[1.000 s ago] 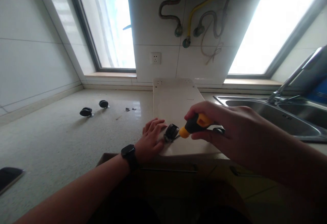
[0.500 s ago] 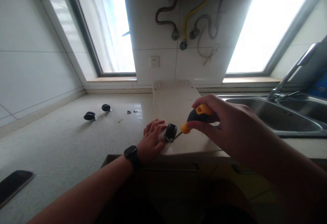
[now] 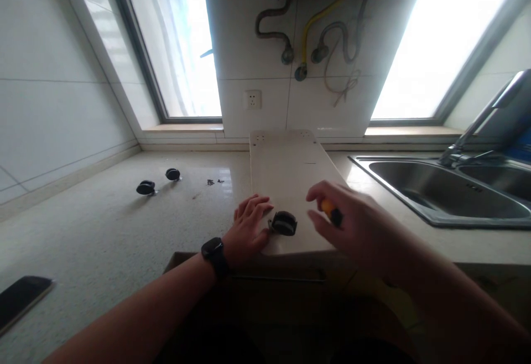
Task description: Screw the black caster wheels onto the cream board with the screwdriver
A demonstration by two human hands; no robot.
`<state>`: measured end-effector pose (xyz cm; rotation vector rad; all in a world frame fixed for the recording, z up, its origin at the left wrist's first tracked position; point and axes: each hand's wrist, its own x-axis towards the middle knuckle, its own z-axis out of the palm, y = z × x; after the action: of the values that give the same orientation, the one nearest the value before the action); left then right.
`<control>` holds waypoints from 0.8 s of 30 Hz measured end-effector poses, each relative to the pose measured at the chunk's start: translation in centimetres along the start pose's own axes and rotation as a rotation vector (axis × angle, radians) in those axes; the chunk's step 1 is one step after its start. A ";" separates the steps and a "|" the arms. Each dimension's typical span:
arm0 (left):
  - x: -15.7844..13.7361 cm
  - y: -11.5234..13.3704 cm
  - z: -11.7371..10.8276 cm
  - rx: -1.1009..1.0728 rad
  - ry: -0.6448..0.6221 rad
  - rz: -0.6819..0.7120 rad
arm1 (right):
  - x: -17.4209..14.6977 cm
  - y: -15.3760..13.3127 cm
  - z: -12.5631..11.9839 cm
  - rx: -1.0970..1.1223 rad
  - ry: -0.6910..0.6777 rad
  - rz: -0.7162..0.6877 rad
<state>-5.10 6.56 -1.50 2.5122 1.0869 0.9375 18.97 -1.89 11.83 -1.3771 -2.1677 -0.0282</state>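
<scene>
A pale board (image 3: 286, 170) lies on the countertop, reaching from the wall to the front edge. A black caster wheel (image 3: 284, 223) sits near the board's front left corner, its wheel turned toward the right. My left hand (image 3: 249, 225) rests on the board just left of the caster, fingers spread, with the thumb beside its metal base. To the right of the caster, my right hand (image 3: 344, 209) is raised over the board and somewhat blurred. A yellow and black screwdriver (image 3: 332, 212) is tucked into its palm, while thumb and index finger are apart. The screwdriver's shaft is hidden.
Two more casters (image 3: 146, 187) lie on the countertop (image 3: 103, 231) at the left, with small screws (image 3: 211, 182) near them. A phone (image 3: 25, 297) lies at the far left. A steel sink (image 3: 431, 187) with a faucet (image 3: 477, 126) is on the right.
My right hand has drawn the screwdriver off the caster's base and folded it into the palm. The caster wheel has swivelled to the right. My left hand stays in place.
</scene>
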 end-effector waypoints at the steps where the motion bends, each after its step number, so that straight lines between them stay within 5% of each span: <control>1: 0.0 0.0 0.0 0.002 0.004 0.001 | 0.0 0.1 1.0 0.018 -0.119 0.001; 5: -0.1 -0.1 0.0 0.016 0.011 0.010 | 0.0 1.1 4.3 0.041 -0.318 0.078; 20: 0.1 -0.7 -1.1 -0.077 -0.005 0.130 | 0.4 1.7 6.3 0.136 -0.394 0.135; 24: 1.9 -3.5 -3.7 0.004 0.200 0.007 | 1.1 2.4 6.2 0.201 -0.450 0.148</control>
<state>-8.51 10.26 0.65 2.4678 1.1378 1.2114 17.85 2.07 6.54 -1.5294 -2.3315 0.5922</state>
